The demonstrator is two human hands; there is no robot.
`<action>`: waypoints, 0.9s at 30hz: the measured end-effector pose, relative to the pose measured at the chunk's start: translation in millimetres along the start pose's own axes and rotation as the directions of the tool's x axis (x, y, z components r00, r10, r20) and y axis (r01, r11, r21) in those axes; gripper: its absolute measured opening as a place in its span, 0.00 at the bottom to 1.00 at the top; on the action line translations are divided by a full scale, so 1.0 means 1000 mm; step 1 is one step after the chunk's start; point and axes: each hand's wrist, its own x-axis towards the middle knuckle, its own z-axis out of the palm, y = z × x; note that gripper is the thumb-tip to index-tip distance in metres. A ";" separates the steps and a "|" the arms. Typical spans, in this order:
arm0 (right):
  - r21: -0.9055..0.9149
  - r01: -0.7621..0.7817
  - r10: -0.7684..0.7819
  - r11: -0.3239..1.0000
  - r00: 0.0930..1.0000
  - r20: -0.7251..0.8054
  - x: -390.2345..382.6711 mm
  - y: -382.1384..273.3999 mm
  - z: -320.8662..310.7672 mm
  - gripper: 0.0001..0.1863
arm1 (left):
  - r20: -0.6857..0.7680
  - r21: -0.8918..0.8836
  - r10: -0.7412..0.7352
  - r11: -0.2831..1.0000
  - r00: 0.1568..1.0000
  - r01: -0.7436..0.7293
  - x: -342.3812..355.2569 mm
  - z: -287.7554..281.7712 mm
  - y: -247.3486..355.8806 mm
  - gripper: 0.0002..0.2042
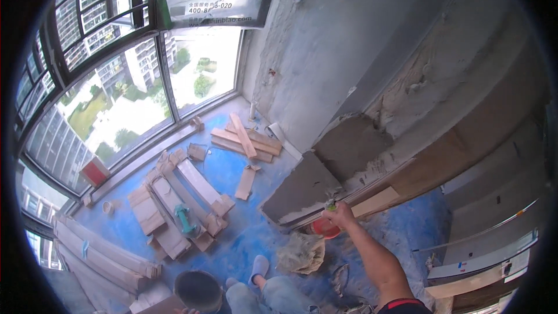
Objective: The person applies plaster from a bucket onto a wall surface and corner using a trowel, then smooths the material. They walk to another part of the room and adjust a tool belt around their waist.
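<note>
- We are holding our hands well apart.
- Our right hand (341,216) is clamping a small green-handled tool (331,204) near the lower edge of a dark grey plaster patch (354,145) on the right wall; we cannot make out its blade.
- Our left hand (187,311) is showing only fingers beside a dark grey round object (199,289); we cannot tell whether they are gripping it.
- A red plastic bucket (328,229) is sitting below our right hand, near a crumpled translucent plastic bag (301,253).
- Farther left, a teal tool (184,220) is lying among long cardboard-wrapped pieces.
</note>
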 end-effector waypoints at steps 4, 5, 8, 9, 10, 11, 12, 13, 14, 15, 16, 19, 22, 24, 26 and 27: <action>0.083 0.023 -0.028 0.996 0.998 0.060 -0.016 -0.048 -0.027 0.12 | 0.011 -0.001 0.020 1.000 1.000 -0.019 0.010 -0.003 0.009 0.27; 0.078 0.025 -0.029 0.997 0.998 0.053 -0.018 -0.046 -0.033 0.12 | 0.009 0.013 0.012 1.000 1.000 -0.012 0.009 0.003 0.012 0.26; 0.138 0.080 -0.083 0.987 0.996 0.013 -0.021 -0.026 -0.050 0.10 | 0.010 0.048 0.040 0.998 0.999 -0.040 0.004 0.020 0.017 0.21; 0.237 0.070 -0.070 0.969 0.998 -0.008 -0.024 -0.020 -0.058 0.13 | 0.041 0.050 0.052 0.997 0.998 -0.055 0.005 0.028 0.018 0.19; 0.347 0.061 -0.062 0.936 0.998 -0.007 -0.037 -0.042 -0.065 0.17 | 0.050 0.047 0.077 0.996 0.996 -0.079 0.003 0.027 0.022 0.18; 0.451 0.049 -0.053 0.891 0.999 -0.005 -0.047 -0.057 -0.070 0.20 | 0.061 0.045 0.100 0.994 0.993 -0.103 0.002 0.026 0.026 0.17; 0.391 0.088 -0.071 0.916 0.996 -0.056 -0.056 -0.057 -0.083 0.19 | 0.067 0.062 0.102 0.992 0.993 -0.106 0.005 0.034 0.026 0.16; 0.323 0.119 -0.090 0.939 0.991 -0.103 -0.064 -0.053 -0.099 0.18 | 0.069 0.068 0.096 0.993 0.993 -0.101 0.006 0.041 0.024 0.19; 0.250 0.148 -0.113 0.957 0.982 -0.148 -0.072 -0.053 -0.112 0.16 | 0.072 0.073 0.090 0.993 0.993 -0.096 0.009 0.049 0.022 0.21; 0.302 0.168 -0.130 0.938 0.981 -0.143 -0.069 -0.064 -0.101 0.14 | 0.025 0.062 0.123 0.990 0.992 -0.125 0.006 0.030 0.029 0.24; 0.330 0.175 -0.132 0.928 0.980 -0.149 -0.077 -0.085 -0.105 0.12 | -0.038 0.021 0.141 0.990 0.989 -0.140 0.010 0.013 0.027 0.36; 0.332 0.131 -0.078 0.934 0.983 -0.168 -0.104 -0.090 -0.129 0.09 | 0.024 0.099 0.128 0.987 0.991 -0.130 0.000 0.027 0.012 0.42; 0.374 0.143 -0.119 0.916 0.989 -0.088 -0.101 -0.085 -0.118 0.13 | -0.049 0.052 0.054 0.997 0.997 -0.051 -0.002 0.029 0.001 0.41; 0.393 0.157 -0.183 0.906 0.983 0.030 -0.081 -0.068 -0.095 0.11 | -0.076 0.055 0.008 0.998 0.997 -0.004 -0.008 0.034 -0.013 0.39; 0.438 0.085 -0.166 0.895 0.975 0.151 -0.055 -0.051 -0.068 0.11 | -0.038 0.004 -0.008 1.000 0.999 0.009 -0.016 0.047 -0.012 0.36; 0.460 0.000 -0.114 0.888 0.969 0.219 -0.040 -0.043 -0.056 0.11 | -0.061 0.037 0.002 0.999 0.998 0.000 -0.021 0.056 -0.012 0.36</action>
